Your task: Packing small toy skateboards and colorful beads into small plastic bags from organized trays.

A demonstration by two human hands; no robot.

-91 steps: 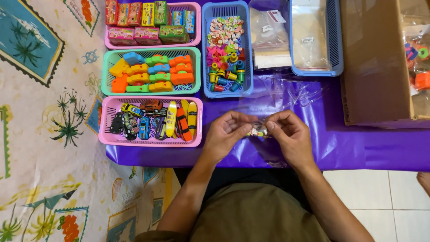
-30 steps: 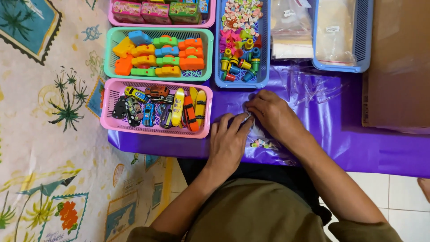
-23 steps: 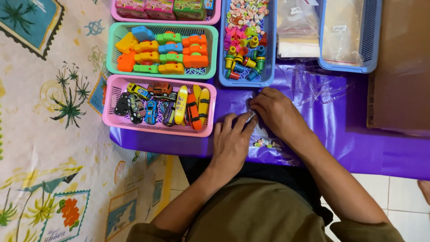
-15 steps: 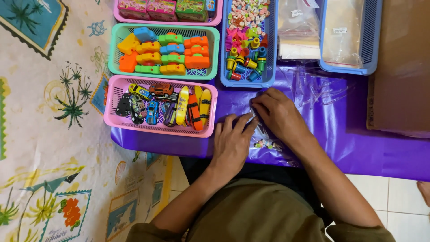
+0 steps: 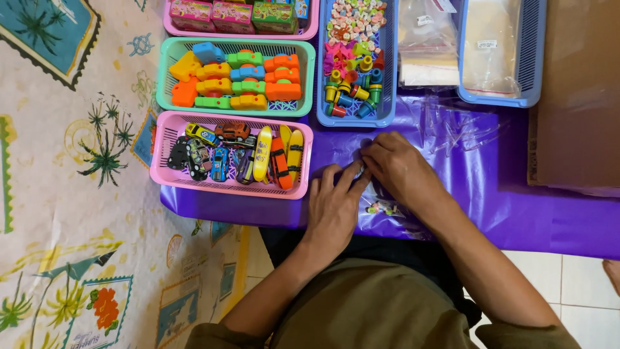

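A small clear packet (image 5: 381,205) of tiny bright pieces is pressed flat on the purple sheet (image 5: 516,200), just right of the pink basket (image 5: 171,178). It is pinned by the left hand (image 5: 332,213), fingers extended, and pinched at its top edge by the right hand (image 5: 397,169), seemingly to close it.

Your right hand (image 5: 400,171) hides most of the small clear bag (image 5: 385,208); pink box basket (image 5: 239,16) at 12 o'clock cut off.

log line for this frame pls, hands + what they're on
left hand: flat on clear bag | right hand: pinching bag's top edge | bag: on purple sheet | nearest: pink basket
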